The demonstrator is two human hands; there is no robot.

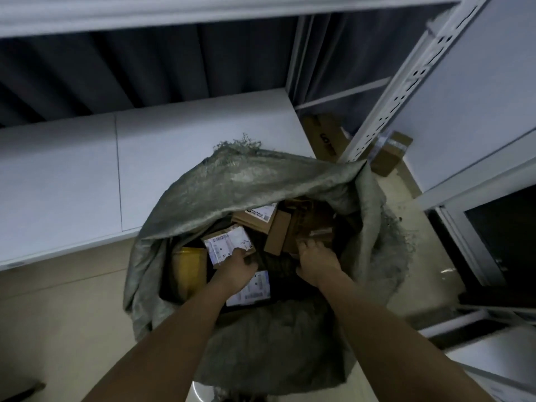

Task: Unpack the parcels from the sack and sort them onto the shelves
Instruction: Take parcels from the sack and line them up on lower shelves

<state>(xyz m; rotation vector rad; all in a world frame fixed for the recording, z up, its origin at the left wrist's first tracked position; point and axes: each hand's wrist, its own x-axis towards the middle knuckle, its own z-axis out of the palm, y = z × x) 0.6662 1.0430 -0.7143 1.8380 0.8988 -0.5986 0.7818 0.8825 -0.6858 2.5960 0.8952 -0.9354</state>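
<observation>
Both hands reached into the open sack among the parcels.

The grey woven sack (232, 181) stood on the floor beside the white shelf (72, 169), its mouth wide, holding cardboard boxes, a yellow mailer (190, 268) and a flat labelled packet (251, 288). The left hand (236, 269) pinched a small labelled parcel (226, 245), thumb on its label. The right hand (317, 259) lay on the brown boxes (278, 236), fingertips curled out of sight, grip uncertain.

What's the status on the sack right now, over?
Both hands in the open sack. Left hand pinching a labelled parcel; right hand on the brown boxes, grip unclear. Shelf bare, nothing blocking.
</observation>
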